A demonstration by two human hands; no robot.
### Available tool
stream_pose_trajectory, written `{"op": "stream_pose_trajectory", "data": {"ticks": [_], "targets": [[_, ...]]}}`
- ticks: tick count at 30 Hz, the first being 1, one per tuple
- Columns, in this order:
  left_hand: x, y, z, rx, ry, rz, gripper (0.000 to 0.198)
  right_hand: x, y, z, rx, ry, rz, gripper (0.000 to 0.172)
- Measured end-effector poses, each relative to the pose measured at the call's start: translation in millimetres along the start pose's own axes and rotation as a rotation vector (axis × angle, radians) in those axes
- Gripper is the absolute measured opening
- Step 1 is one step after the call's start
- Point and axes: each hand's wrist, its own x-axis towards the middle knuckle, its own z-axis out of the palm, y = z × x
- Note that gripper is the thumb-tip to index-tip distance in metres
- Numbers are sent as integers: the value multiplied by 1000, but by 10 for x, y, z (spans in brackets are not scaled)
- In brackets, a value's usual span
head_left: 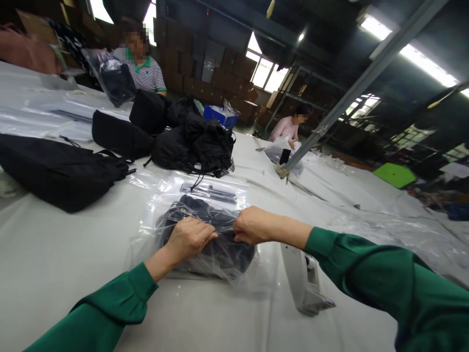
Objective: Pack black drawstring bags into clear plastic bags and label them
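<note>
A clear plastic bag [220, 271] lies in front of me with a folded black fabric item [205, 210] inside it, probably a backpack like those behind. My left hand [190, 237] is closed on the bag's plastic at the left of its middle. On the right, my right hand [252, 226] pinches a gathered part of the same plastic. Both hands rest over the black item, a short gap between them. A printed dark label strip [208, 192] shows on the bag's far end. Beside my right wrist lies a grey-white tape dispenser [304, 283].
Several black bags [194, 142] are heaped beyond the plastic bag, and another black bag [62, 168] lies left. A slanted metal post [330, 112] rises at the right. Two people work across the tables, near a blue box [220, 116] and a green stool [394, 175].
</note>
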Motion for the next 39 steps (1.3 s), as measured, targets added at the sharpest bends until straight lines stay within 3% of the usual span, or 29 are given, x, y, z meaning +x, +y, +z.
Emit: {"op": "stream_pose_trajectory", "data": {"ticks": [7, 11, 12, 14, 16, 19, 22, 24, 27, 29, 31, 35, 39], "targets": [[5, 11, 31, -9, 9, -3, 11, 44, 138, 99, 209, 4, 33, 20], [7, 10, 40, -18, 24, 15, 15, 113, 358, 265, 423, 81, 148, 67], [9, 7, 38, -18, 26, 20, 16, 131, 434, 333, 506, 47, 178, 66], [10, 2, 33, -16, 34, 25, 17, 139, 581, 482, 671, -31, 236, 48], [8, 3, 34, -19, 46, 25, 18, 92, 659, 615, 709, 27, 302, 38], [9, 26, 59, -30, 54, 20, 15, -53, 514, 731, 577, 386, 370, 39], [40, 47, 70, -16, 24, -1, 14, -145, 102, 814, 495, 607, 242, 42], [76, 13, 11, -20, -44, 17, 15, -130, -160, 916, 425, 630, 143, 47], [94, -163, -226, -67, -241, 49, 37, -54, -340, 1124, 343, 679, 160, 45], [44, -337, -443, -91, -355, -27, 46, -17, -331, 1239, 335, 720, 178, 43], [-53, -506, -636, -143, -417, -167, 40, 3, -289, 1299, 343, 745, 165, 41], [-223, -698, -807, -345, -441, -375, 16, 26, -276, 1271, 363, 768, 157, 41], [-216, -705, -790, -454, -385, -441, 14, -136, -293, 1211, 471, 794, 153, 45]]}}
